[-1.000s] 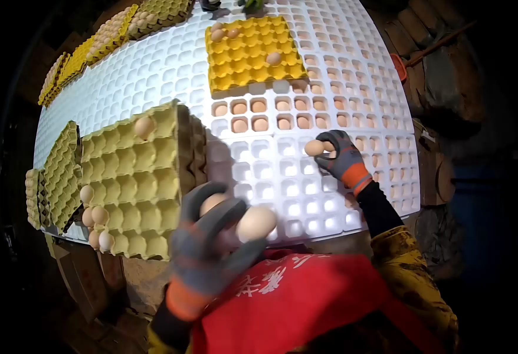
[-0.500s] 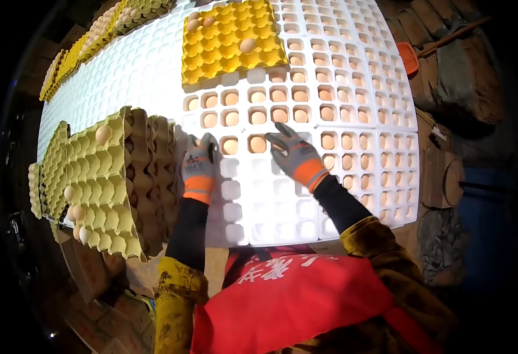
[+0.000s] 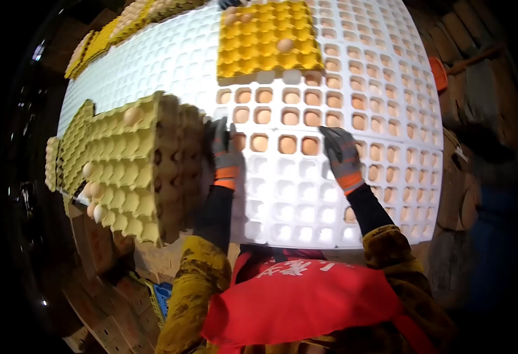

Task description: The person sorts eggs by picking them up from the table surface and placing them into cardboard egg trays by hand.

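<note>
- Leftmost, olive-green trays (image 3: 126, 150), stacked and tilted; matte, moulded-pulp look, presumably light and stiff, best lifted by the rims. Loose eggs (image 3: 133, 116) resting on the ridged face.
- Next, left hand (image 3: 224, 150), grey-and-orange glove, fingers extended forward beside the stack, near seated eggs; cannot tell whether gripping anything beneath the palm.
- Centre, eggs (image 3: 259, 143) upright in square pockets of white foam trays (image 3: 275, 171): smooth, rounded, tan to pale brown. Likely light, rigid but brittle, prone to rolling; best held lightly around the widest part with soft fingertips. Foam probably light, with a little give.
- Farther back, yellow tray (image 3: 268, 59), bright and deeply dimpled, lying across the foam with a few eggs on top.
- Right of centre, right hand (image 3: 341, 154), similarly gloved, fingers loosely bent just beside a seated egg (image 3: 310, 145); grip hidden, cannot tell.
</note>
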`<state>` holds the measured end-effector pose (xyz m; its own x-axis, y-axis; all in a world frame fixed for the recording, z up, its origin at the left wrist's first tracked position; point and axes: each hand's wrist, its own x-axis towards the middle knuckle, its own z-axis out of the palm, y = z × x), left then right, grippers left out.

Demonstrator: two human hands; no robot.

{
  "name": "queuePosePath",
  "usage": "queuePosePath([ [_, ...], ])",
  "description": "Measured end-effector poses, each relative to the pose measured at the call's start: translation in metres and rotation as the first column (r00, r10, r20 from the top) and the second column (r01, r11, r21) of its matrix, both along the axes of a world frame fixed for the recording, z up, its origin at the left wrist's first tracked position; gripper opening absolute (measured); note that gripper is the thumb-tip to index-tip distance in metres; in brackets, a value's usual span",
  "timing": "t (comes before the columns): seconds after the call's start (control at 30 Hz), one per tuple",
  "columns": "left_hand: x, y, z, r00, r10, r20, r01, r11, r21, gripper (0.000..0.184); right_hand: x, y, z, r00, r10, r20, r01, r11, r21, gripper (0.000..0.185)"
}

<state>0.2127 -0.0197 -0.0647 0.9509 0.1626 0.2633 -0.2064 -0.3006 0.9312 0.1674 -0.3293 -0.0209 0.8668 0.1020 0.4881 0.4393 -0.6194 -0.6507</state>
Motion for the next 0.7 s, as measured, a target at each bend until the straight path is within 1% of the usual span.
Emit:
queuePosePath([
  [0.03, 0.003, -0.005, 0.0, 0.989, 0.043, 0.138, -0.065, 0.985, 0.162, 0.05, 0.002, 0.001, 0.002, 1.0, -0.003, 0.027, 0.002, 1.0, 0.022, 0.037],
  [0.07, 0.003, -0.006, 0.006, 0.973, 0.0, 0.231, -0.071, 0.952, 0.297, 0.047, 0.005, -0.001, 0.0, 0.996, 0.016, 0.083, -0.011, 0.998, -0.056, 0.035],
  [0.1, -0.001, -0.006, 0.01, 0.968, -0.016, 0.249, -0.123, 0.837, 0.533, 0.046, 0.005, 0.0, -0.005, 0.998, 0.022, 0.062, -0.017, 0.997, -0.077, 0.035],
  [0.13, -0.011, -0.006, 0.023, 0.976, -0.068, 0.207, -0.079, 0.774, 0.628, 0.046, 0.005, 0.0, -0.008, 0.998, 0.039, 0.058, -0.03, 0.988, -0.149, 0.036],
  [0.17, -0.029, -0.006, 0.045, 0.98, -0.108, 0.17, -0.048, 0.693, 0.72, 0.049, 0.006, -0.002, -0.017, 0.997, 0.026, 0.069, -0.007, 0.967, -0.255, 0.037],
  [0.2, -0.044, -0.009, 0.045, 0.99, -0.105, 0.099, 0.013, 0.745, 0.667, 0.051, 0.004, -0.001, -0.012, 0.997, 0.017, 0.074, 0.006, 0.954, -0.299, 0.039],
  [0.23, -0.064, -0.015, 0.07, 0.992, -0.101, 0.078, 0.035, 0.804, 0.594, 0.054, 0.002, 0.0, -0.009, 0.999, -0.048, 0.022, 0.052, 0.971, -0.232, 0.037],
  [0.27, -0.087, -0.016, 0.106, 0.981, -0.143, 0.132, 0.049, 0.839, 0.541, 0.053, 0.0, 0.012, 0.001, 0.99, -0.127, -0.057, 0.121, 0.988, -0.097, 0.035],
  [0.3, -0.107, -0.013, 0.144, 0.95, -0.196, 0.243, 0.067, 0.887, 0.456, 0.053, -0.001, 0.025, 0.022, 0.97, -0.193, -0.151, 0.199, 0.98, 0.029, 0.034],
  [0.33, -0.125, 0.002, 0.186, 0.938, -0.284, 0.198, 0.198, 0.91, 0.364, 0.052, 0.002, 0.047, 0.049, 0.981, -0.149, -0.124, 0.166, 0.975, 0.144, 0.033],
  [0.37, -0.139, 0.021, 0.216, 0.897, -0.339, 0.285, 0.267, 0.927, 0.263, 0.049, 0.004, 0.074, 0.079, 0.989, -0.109, -0.095, 0.13, 0.958, 0.257, 0.032],
  [0.4, -0.152, 0.051, 0.24, 0.856, -0.376, 0.354, 0.266, 0.908, 0.322, 0.047, 0.006, 0.103, 0.114, 0.995, -0.079, -0.066, 0.092, 0.968, 0.232, 0.031],
  [0.43, -0.158, 0.086, 0.262, 0.823, -0.355, 0.443, 0.226, 0.921, 0.318, 0.046, 0.009, 0.136, 0.148, 0.999, 0.04, 0.007, -0.04, 0.976, 0.215, 0.032],
  [0.47, -0.159, 0.123, 0.254, 0.782, -0.249, 0.571, 0.069, 0.946, 0.317, 0.048, 0.011, 0.172, 0.17, 0.988, 0.153, 0.024, -0.154, 0.955, 0.252, 0.034],
  [0.5, -0.175, 0.156, 0.264, 0.874, 0.054, 0.483, -0.265, 0.887, 0.379, 0.046, 0.009, 0.211, 0.199, 0.955, 0.298, 0.009, -0.289, 0.917, 0.275, 0.037],
  [0.53, -0.172, 0.187, 0.276, 0.889, 0.22, 0.401, -0.392, 0.817, 0.422, 0.04, 0.012, 0.248, 0.218, 0.871, 0.491, -0.017, -0.471, 0.843, 0.26, 0.038],
  [0.57, -0.17, 0.218, 0.282, 0.865, 0.34, 0.369, -0.501, 0.598, 0.625, 0.044, 0.016, 0.289, 0.234, 0.793, 0.607, 0.052, -0.609, 0.785, 0.112, 0.038],
  [0.6, -0.169, 0.246, 0.278, 0.882, 0.351, 0.315, -0.465, 0.536, 0.705, 0.046, 0.021, 0.327, 0.24, 0.731, 0.675, 0.097, -0.679, 0.734, 0.009, 0.04],
  [0.63, -0.17, 0.267, 0.27, 0.918, 0.344, 0.197, -0.356, 0.494, 0.793, 0.045, 0.027, 0.361, 0.24, 0.659, 0.742, 0.126, -0.736, 0.67, -0.097, 0.041],
  [0.7, -0.164, 0.284, 0.262, 0.937, 0.343, 0.071, -0.234, 0.46, 0.856, 0.042, 0.036, 0.42, 0.236, 0.569, 0.822, 0.016, -0.801, 0.558, -0.215, 0.046],
])
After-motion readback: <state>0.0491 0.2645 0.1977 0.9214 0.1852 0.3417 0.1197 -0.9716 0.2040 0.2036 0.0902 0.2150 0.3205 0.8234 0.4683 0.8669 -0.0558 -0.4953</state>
